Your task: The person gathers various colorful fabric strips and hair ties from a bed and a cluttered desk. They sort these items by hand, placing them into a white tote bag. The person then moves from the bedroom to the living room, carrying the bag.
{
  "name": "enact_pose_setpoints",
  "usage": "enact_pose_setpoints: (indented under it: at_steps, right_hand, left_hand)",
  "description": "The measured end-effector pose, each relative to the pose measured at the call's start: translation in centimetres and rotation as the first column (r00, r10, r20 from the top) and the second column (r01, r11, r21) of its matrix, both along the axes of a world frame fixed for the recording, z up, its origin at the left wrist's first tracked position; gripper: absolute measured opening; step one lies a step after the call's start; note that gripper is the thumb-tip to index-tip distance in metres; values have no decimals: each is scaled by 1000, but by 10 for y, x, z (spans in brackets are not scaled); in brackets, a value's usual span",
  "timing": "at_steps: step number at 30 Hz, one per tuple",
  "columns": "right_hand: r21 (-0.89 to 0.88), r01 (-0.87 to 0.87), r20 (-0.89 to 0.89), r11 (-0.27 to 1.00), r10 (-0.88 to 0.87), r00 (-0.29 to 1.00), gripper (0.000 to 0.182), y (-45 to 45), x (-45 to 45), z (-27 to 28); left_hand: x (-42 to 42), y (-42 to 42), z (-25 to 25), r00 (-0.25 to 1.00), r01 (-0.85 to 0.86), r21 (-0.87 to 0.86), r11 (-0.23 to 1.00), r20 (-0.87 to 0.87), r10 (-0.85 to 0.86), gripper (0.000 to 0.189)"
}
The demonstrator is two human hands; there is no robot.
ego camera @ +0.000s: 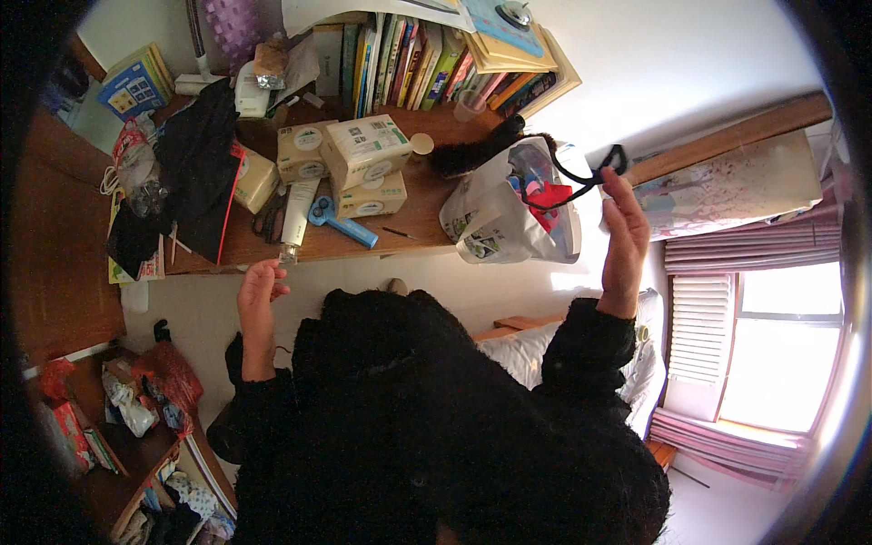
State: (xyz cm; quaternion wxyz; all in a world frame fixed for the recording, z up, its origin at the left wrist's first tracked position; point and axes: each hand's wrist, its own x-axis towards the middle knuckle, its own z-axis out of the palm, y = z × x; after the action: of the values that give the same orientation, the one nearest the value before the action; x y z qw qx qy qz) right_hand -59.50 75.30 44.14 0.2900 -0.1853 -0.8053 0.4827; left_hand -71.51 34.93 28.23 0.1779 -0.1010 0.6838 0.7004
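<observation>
My right hand (625, 238) is raised beside a white plastic bag (487, 218), with a black strap (579, 180) pinched at the fingertips. The strap hangs in a loop over the bag's open mouth, where something red (550, 204) shows. My left hand (259, 289) is at the front edge of the wooden desk (422, 235), fingers loosely curled and a gap at the thumb. Its fingertips are right by the clear cap of a pale tube (298, 208); whether they touch is unclear. Beside the tube lie black-handled scissors (269, 219) and a blue handheld tool (344, 223).
Packs of tissues (368, 153) are stacked mid-desk, before a row of books (415, 65). Black cloth (197, 157) covers the desk's left part. A dark fuzzy item (470, 151) touches the bag's far side. An open cabinet with bags (129, 402) stands lower left; a window (780, 347) is at right.
</observation>
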Motion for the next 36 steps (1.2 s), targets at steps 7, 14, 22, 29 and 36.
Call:
enact_pose_setpoints:
  at_steps: [7, 14, 22, 29, 36]
  right_hand:
    - [-48, -200, -9, 979, 200, 980, 41, -14, 3, 12]
    - [6, -40, 205, 999, 38, 978, 32, 26, -17, -36]
    - [471, -295, 553, 831, -17, 833, 22, 25, -24, -53]
    - [540, -311, 500, 782, -1, 866, 16, 5, -26, -24]
    - [459, -310, 493, 833, 51, 868, 20, -8, -7, -10]
  left_hand:
    - [4, 5, 3, 1000, -5, -6, 1000, -10, 5, 22]
    - [9, 20, -1, 998, 56, 56, 997, -20, -55, 21]
    - [-5, 12, -22, 998, 59, -26, 998, -10, -59, 25]
    - [-65, -3, -109, 836, -219, -819, 530, -438, -331, 30]
    - [-78, 8, -89, 893, -48, -975, 217, -139, -429, 29]
